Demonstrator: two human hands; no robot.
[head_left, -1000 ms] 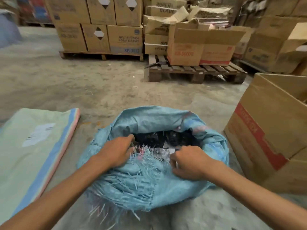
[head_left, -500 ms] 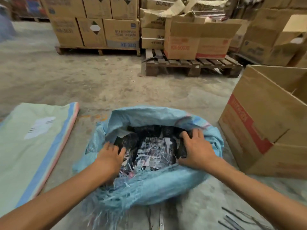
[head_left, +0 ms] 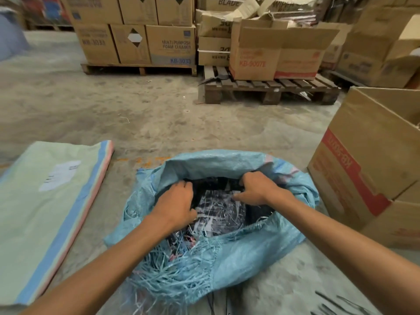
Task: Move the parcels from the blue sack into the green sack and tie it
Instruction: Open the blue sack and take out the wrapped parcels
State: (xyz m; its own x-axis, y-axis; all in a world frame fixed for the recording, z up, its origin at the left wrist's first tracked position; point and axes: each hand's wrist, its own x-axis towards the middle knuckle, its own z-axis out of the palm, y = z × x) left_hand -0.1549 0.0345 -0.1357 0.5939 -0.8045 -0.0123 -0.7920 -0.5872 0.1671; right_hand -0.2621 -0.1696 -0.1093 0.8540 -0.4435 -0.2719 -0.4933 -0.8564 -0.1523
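Here, the left hand (head_left: 177,204) and right hand (head_left: 259,189) sit inside the open blue sack (head_left: 238,253) on the floor (head_left: 159,123), fingers curled round the edges of the top dark parcel (head_left: 221,210). The green sack (head_left: 45,214) lies flat just to its left.

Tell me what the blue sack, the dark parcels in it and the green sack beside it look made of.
Light-blue open sack: woven plastic tape, probably polypropylene, slightly glossy; its cut rim frays into loose flat strands. Dark parcels: seemingly glossy black plastic film, judging by the highlights; pale labels, blurred. Pale-green flat sack: likely the same woven plastic, matte, its weave barely visible.
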